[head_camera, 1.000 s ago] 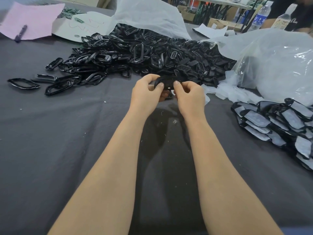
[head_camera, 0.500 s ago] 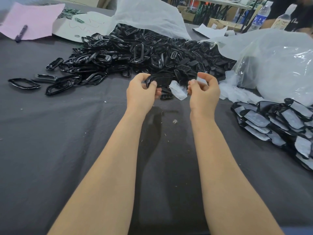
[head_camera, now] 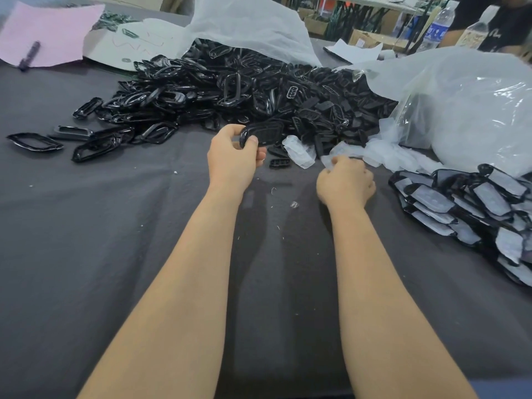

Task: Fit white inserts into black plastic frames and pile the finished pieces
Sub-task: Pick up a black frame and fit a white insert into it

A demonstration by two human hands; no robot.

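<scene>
Hands apart: left hand [head_camera: 233, 161] grips a black frame [head_camera: 263, 135]; right hand [head_camera: 345, 184] curled, possibly empty, cannot tell.

Dark grey cloth-covered table [head_camera: 86, 254]; cardboard boxes [head_camera: 363, 38] behind.

Head-worn view looks forward and down across the table [head_camera: 86, 254], close.

One heap of black frames [head_camera: 230, 87], too many to count; one single frame [head_camera: 260, 134] is held in front of it and one pile of finished pieces [head_camera: 472, 203] lies to its right. Two plastic bags touch the heap, a white bag [head_camera: 244, 21] behind and a clear bag [head_camera: 460, 110] at right. Beyond it stand two bottles [head_camera: 437, 27], and to its far left lie one pink sheet [head_camera: 57, 27] and one pen [head_camera: 28, 56].
</scene>
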